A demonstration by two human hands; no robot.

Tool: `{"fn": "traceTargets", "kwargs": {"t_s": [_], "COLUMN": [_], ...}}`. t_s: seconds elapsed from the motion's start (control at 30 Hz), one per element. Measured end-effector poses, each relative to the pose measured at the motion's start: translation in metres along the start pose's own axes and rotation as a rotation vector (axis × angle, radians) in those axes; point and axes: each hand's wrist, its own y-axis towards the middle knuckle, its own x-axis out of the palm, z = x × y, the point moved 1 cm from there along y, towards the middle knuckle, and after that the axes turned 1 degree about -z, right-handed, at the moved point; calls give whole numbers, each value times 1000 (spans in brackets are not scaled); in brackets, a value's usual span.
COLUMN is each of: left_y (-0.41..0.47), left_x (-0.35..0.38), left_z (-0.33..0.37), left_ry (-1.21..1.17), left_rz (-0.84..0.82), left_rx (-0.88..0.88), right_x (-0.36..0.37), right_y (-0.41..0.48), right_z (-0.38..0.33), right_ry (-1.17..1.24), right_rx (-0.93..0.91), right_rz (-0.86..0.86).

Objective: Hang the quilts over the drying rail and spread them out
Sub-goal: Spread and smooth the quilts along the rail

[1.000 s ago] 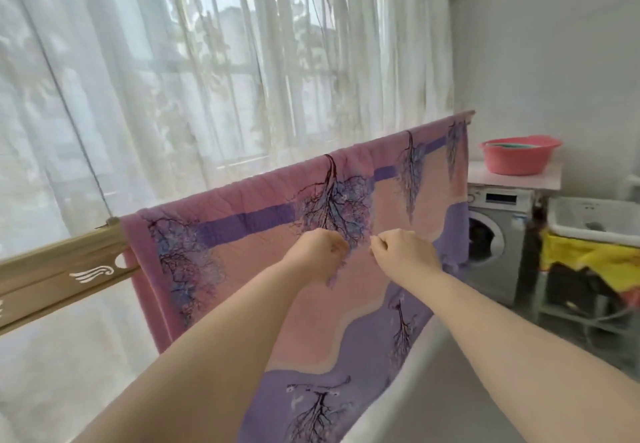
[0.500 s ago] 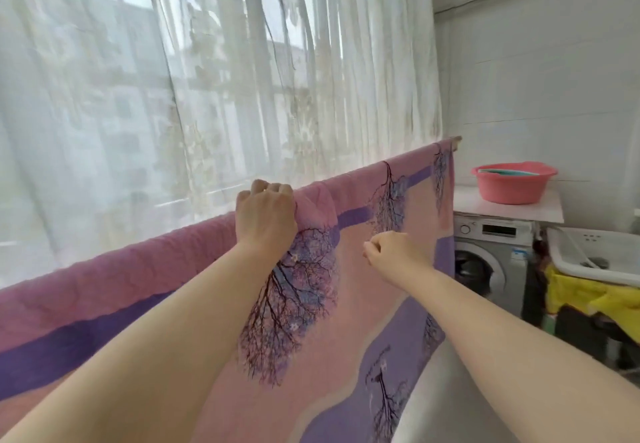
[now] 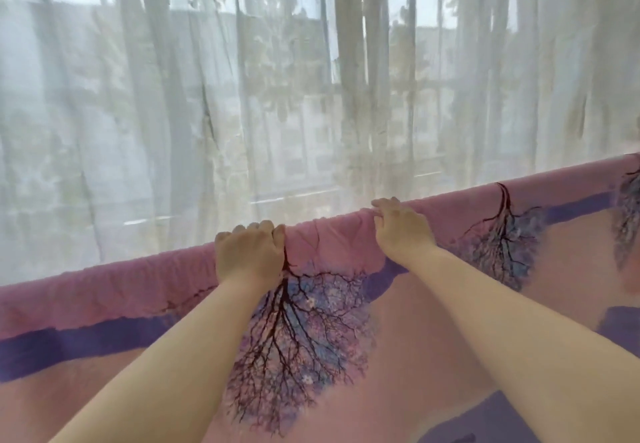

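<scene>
A pink and purple quilt [image 3: 433, 321] printed with dark trees hangs over the drying rail, which is hidden under its top fold. The fold runs across the view, rising toward the right. My left hand [image 3: 247, 255] grips the top fold with fingers curled over it. My right hand [image 3: 398, 224] also sits on the top fold a little to the right, fingers hooked over the edge. Between the two hands the fabric is bunched into small wrinkles.
A sheer white curtain [image 3: 277, 96] hangs close behind the quilt, covering a window with buildings and trees outside.
My right hand has risen from the quilt's face to the top fold beside my left. The view has moved closer and left, so the washing machine and basin are out of sight.
</scene>
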Motion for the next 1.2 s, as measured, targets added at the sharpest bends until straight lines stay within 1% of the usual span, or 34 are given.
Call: {"fn": "traceTargets", "kwargs": {"t_s": [0.1,0.17,0.3,0.47,0.67,0.7,0.77,0.83,0.9,0.93,0.97,1.0,1.07,1.1,1.13,1.2], "left_y": [-10,-14,-14,-8,6,9,18,28,37,41,47,50,57,61,63,63], "left_x": [-7,-11,-16,-15,-11,-13,-16,-20,-25,-26,-25,-22,-13,-8,-3,5], "left_z": [-6,-6,-13,-10,27,38,78,133,188,210,234,251,279,288,298,307], "left_ry": [21,62,127,102,40,39,19,-115,-325,-396,-443,-452,-395,-344,-279,-151], "left_rz": [28,42,13,-17,-25,-9,52,65,-6,-37,-64,-94,-157,-183,-191,-134], "left_rx": [-39,-67,-106,-146,-176,-148,-22,85,95,88,85,85,95,84,62,23], "right_x": [5,7,1,-17,-24,-25,-28,-32,-40,-45,-53,-59,-72,-78,-85,-95], "right_y": [11,15,23,33,36,34,34,36,39,40,43,46,54,58,60,64], "right_z": [5,10,27,64,81,81,82,86,101,111,130,149,198,222,247,282], "right_ry": [-50,-33,-143,-152,-220,-222,-235,-151,122,280,388,413,288,175,53,-114], "right_rx": [-67,-89,-145,-24,-22,-21,-50,-90,-99,-101,-100,-95,-57,-22,10,31], "right_rz": [-116,-202,-257,-264,-268,-256,-233,-225,-223,-198,-139,-72,13,0,-62,-222]}}
